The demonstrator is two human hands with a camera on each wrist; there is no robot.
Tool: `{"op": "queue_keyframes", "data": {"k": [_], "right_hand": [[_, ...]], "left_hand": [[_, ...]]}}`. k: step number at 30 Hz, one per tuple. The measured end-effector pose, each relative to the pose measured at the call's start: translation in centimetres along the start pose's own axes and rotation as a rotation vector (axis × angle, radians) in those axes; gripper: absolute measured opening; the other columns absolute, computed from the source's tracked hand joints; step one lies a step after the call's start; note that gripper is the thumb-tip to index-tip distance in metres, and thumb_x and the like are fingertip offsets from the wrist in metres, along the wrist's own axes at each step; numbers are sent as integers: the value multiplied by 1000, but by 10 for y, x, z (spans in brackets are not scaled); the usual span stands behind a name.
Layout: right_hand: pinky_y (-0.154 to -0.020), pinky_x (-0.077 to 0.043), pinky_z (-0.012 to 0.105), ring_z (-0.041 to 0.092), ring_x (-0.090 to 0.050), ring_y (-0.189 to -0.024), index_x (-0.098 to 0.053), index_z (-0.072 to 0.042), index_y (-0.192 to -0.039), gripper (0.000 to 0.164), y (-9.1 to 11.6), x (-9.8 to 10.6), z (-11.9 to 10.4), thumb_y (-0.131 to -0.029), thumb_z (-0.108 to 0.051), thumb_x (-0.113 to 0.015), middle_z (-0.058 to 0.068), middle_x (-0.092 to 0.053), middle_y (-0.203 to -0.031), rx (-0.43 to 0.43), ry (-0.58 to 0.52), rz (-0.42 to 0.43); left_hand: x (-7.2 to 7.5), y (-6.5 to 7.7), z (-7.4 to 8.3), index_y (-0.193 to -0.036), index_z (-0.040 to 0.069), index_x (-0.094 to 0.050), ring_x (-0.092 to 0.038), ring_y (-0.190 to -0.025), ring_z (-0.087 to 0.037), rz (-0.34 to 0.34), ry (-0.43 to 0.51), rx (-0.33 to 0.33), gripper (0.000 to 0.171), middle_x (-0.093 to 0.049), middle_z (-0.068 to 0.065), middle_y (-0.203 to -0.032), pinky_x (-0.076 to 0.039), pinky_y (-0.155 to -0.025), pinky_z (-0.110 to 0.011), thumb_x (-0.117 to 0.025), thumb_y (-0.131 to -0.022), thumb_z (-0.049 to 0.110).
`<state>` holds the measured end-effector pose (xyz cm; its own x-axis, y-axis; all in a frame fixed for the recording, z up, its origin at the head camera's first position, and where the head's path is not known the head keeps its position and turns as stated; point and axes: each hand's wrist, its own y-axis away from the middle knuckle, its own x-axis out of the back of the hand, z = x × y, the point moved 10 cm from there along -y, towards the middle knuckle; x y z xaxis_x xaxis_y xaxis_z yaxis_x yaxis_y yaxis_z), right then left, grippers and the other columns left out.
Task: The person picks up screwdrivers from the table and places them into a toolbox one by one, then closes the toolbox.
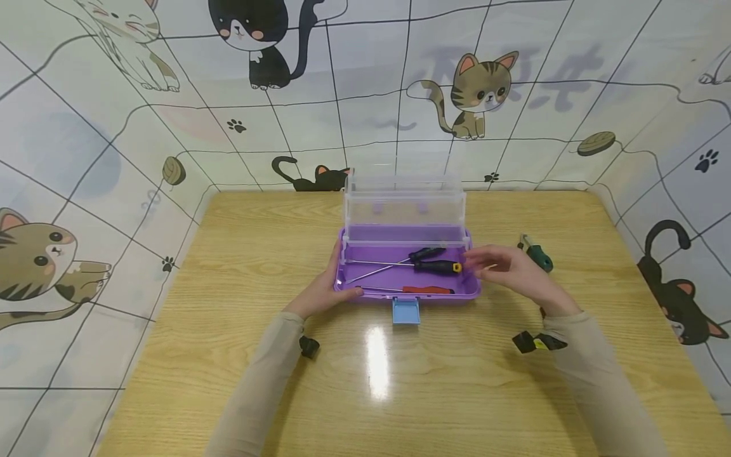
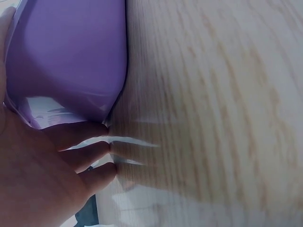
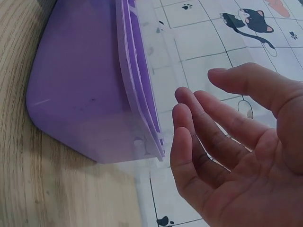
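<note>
Sleeved forearms (image 1: 259, 381) angled inward; left hand (image 1: 322, 292) fingers (image 2: 87, 153) extended, thumb spread; right hand (image 1: 511, 270) loosely curved, thumb (image 3: 251, 79) apart

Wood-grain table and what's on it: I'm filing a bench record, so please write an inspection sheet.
Surface: wood-grain table, light glare in front of the box.
Job's things: purple box, clear lid raised; inside, black-and-yellow screwdriver, black-handled screwdriver, red-handled screwdriver; green-handled tool lies right of the box.
Clutter: nothing seen.
Hands: left hand holds the box's left end; right hand, holding nothing, by its right end.
Cables: nothing seen.
Surroundings: cat-print walls on three sides.
</note>
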<state>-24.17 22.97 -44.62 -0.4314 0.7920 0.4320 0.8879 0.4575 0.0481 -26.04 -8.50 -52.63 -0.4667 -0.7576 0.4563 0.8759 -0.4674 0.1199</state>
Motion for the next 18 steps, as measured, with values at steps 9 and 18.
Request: {"op": "queue_keyframes", "data": {"k": [9,18], "right_hand": [[-82,-50,20,16,-62,-101,-54,6,-131,38,15,12,11,-96,-5,-59,22,-64,-116,-9,16,60],[-81,-51,19,13,-63,-99,-52,7,-131,39,32,29,29,-97,-11,-59,23,-62,-117,-74,-10,124]], "left_hand": [[6,15,43,-153,15,16,-21,-138,-43,-34,-3,2,114,-1,-18,-158,-19,-112,-53,-75,-85,22],[5,15,47,-153,13,17,-18,-139,-43,-41,8,-6,113,2,-19,-158,-17,-112,-53,-74,-86,20]]}}
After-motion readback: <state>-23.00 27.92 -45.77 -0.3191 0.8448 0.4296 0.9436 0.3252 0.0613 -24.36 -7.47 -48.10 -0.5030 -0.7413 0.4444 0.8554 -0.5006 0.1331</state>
